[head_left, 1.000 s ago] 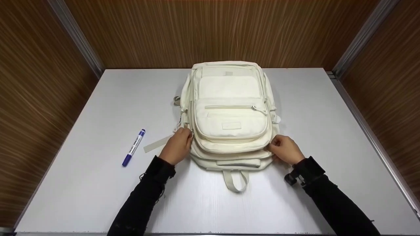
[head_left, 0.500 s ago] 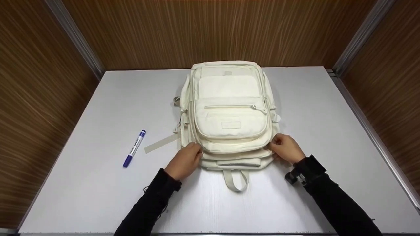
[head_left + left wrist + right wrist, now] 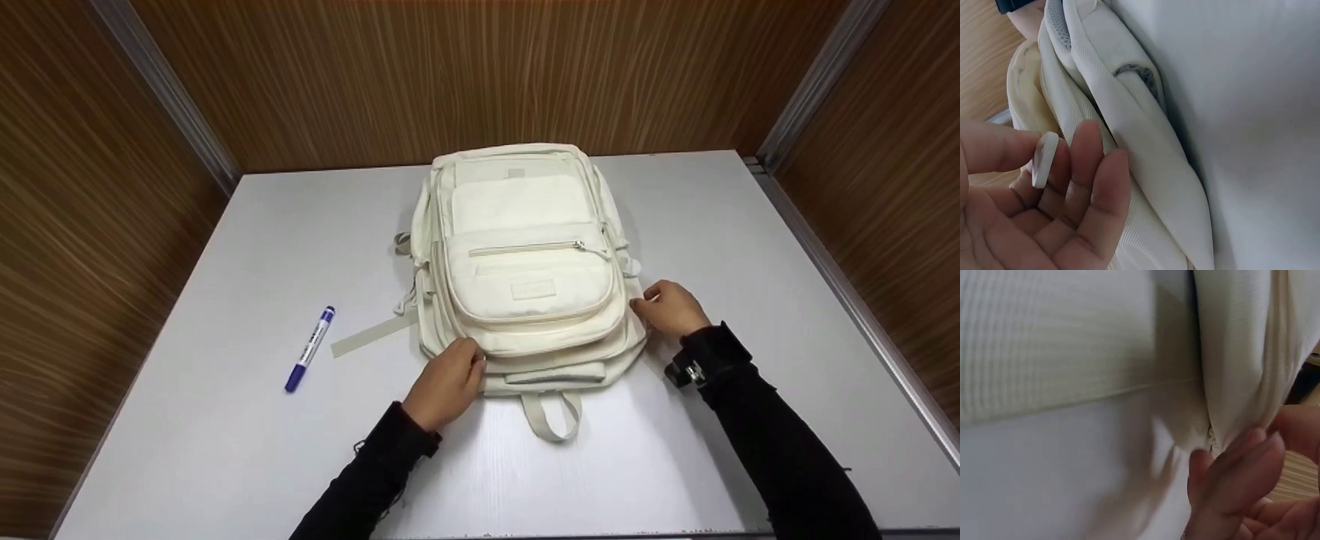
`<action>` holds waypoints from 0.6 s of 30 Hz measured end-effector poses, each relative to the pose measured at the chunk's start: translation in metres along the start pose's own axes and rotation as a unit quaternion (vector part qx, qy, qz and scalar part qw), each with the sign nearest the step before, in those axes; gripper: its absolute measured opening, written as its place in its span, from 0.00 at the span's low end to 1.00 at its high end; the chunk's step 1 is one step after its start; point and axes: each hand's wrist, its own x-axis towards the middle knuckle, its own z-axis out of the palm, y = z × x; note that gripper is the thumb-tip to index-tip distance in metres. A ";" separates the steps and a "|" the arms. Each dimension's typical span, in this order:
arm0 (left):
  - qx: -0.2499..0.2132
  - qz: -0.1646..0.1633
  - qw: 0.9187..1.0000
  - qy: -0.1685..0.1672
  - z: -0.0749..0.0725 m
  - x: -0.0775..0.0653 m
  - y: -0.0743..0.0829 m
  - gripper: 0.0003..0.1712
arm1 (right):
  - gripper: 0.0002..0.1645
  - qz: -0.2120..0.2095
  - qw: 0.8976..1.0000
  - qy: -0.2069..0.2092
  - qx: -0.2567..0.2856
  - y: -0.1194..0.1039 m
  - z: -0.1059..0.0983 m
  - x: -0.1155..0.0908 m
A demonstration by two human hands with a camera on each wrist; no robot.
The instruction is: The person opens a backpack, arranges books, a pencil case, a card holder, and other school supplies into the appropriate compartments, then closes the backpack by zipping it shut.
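A cream backpack (image 3: 525, 206) lies front side up on the white table, its top loop (image 3: 551, 420) pointing toward me. My left hand (image 3: 446, 382) is at its near left corner. Between thumb and forefinger that hand pinches a flat whitish zipper pull (image 3: 1044, 160), seen edge-on in the left wrist view. On the other side, my right hand (image 3: 671, 309) pinches the backpack's right edge. The right wrist view shows those fingers (image 3: 1241, 478) against folded cream fabric; exactly what part they grip is partly hidden.
A blue and white marker (image 3: 310, 349) lies on the table (image 3: 225, 420) to the left. A loose strap (image 3: 373, 335) sticks out from the backpack's left side. Wood-grain panels (image 3: 480, 75) stand at the back and both sides.
My left hand has slid along the backpack's left side, toward me and rightward round the near corner. My right hand has shifted slightly up the right edge, and the backpack has turned a little.
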 end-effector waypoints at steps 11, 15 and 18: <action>0.021 -0.038 0.999 0.019 -0.017 0.005 -0.022 0.04 | 0.22 -0.027 0.999 -0.034 -0.001 -0.010 0.024 -0.011; 0.026 -0.062 0.998 0.020 -0.025 0.009 -0.034 0.04 | 0.20 -0.045 0.998 -0.040 -0.005 -0.017 0.031 -0.020; 0.031 -0.073 0.997 0.021 -0.029 0.014 -0.042 0.04 | 0.19 -0.055 0.998 -0.037 -0.016 -0.022 0.037 -0.026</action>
